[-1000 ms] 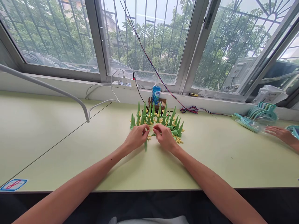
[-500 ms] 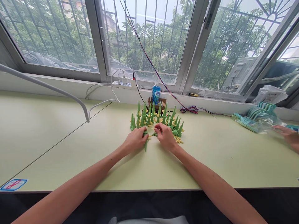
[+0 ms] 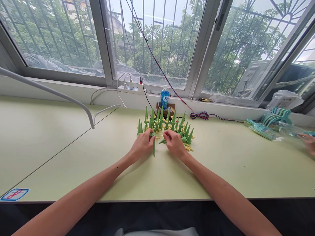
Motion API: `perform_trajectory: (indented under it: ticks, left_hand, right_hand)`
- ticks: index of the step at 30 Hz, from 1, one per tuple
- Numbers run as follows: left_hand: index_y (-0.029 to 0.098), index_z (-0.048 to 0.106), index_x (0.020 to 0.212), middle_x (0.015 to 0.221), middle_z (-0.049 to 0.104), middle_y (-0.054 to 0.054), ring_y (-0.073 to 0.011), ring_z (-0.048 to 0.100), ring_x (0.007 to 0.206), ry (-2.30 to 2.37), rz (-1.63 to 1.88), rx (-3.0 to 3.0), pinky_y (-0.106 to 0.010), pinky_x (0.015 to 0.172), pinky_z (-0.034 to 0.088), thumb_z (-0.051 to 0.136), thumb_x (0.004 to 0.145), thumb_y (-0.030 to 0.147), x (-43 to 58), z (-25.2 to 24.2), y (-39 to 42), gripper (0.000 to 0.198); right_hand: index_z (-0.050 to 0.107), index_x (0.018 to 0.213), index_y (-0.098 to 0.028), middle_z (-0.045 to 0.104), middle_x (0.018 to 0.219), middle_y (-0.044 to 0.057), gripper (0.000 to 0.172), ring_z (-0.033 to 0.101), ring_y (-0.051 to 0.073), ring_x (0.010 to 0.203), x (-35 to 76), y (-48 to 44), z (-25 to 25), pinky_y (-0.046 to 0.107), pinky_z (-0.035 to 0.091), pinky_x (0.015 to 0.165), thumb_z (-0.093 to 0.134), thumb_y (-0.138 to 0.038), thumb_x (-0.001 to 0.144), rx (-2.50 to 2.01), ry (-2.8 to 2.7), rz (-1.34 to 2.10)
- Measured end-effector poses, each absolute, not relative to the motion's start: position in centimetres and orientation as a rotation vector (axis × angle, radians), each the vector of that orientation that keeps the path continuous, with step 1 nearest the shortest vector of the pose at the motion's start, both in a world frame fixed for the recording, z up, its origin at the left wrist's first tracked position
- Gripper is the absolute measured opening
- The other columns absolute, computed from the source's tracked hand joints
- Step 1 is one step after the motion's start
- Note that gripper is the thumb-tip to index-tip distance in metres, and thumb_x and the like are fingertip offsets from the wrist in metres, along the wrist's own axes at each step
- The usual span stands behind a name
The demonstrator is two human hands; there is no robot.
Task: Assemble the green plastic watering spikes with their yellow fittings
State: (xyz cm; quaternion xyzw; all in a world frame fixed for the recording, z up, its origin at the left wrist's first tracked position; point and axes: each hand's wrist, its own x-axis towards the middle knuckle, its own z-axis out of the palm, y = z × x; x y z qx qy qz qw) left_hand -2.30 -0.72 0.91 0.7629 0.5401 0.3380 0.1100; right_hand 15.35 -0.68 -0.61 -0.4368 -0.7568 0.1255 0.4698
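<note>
My left hand (image 3: pixel 142 144) is closed around a green plant watering spike (image 3: pixel 154 149), its pointed end toward me. A yellow valve (image 3: pixel 157 139) sticks out of the spike's side toward the right. Opposite it, my right hand (image 3: pixel 174 143) pinches a thin yellow piece (image 3: pixel 161 136) between thumb and fingertips, close to that valve. Part of this piece is hidden by the fingers. Several green spikes with yellow fittings (image 3: pixel 173 116) stand points up in an arc behind both hands. Another green spike (image 3: pixel 162 141) lies by my right hand, partly covered.
Loose yellow parts (image 3: pixel 188 148) lie right of my right hand. A blue bottle (image 3: pixel 164 97) stands in a small cardboard box (image 3: pixel 169 112) at the back. Coiled cable (image 3: pixel 200 115) and teal hangers (image 3: pixel 277 117) are farther right, with another person's hand (image 3: pixel 308 141) at the edge.
My left hand has shifted slightly up and away with the spike. The yellow piece in my right hand now sits nearer the valve. The other person's hand moved right.
</note>
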Motion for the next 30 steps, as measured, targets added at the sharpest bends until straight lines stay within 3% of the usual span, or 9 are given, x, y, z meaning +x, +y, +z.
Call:
perform_trajectory:
  ticks: [14, 30]
  left_hand:
    - [0.021, 0.053, 0.090, 0.056, 0.055, 0.003, -0.0160, 0.049, 0.051, 1.564, 1.048, 2.197, -0.027, 0.052, 0.033, 0.046, 0.089, 0.032, -2.24, 1.04, -0.95, 0.013]
    - [0.020, 0.055, 0.106, 0.065, 0.063, 0.002, -0.0155, 0.056, 0.055, 1.422, 1.073, 2.262, -0.027, 0.059, 0.041, 0.048, 0.090, 0.038, -1.92, 1.01, -1.07, 0.025]
  right_hand:
    - [0.054, 0.077, -0.019, 0.057, 0.073, 0.001, 0.019, 0.049, 0.014, 0.065, 15.27, -0.93, -0.41, 0.026, 0.039, 0.062, 0.043, -0.024, 0.092, -1.071, -1.879, 0.314]
    - [0.056, 0.081, -0.019, 0.062, 0.077, 0.002, 0.017, 0.052, 0.015, 0.065, 15.09, -0.95, -0.51, 0.027, 0.040, 0.063, 0.046, -0.027, 0.092, -1.038, -1.893, 0.354]
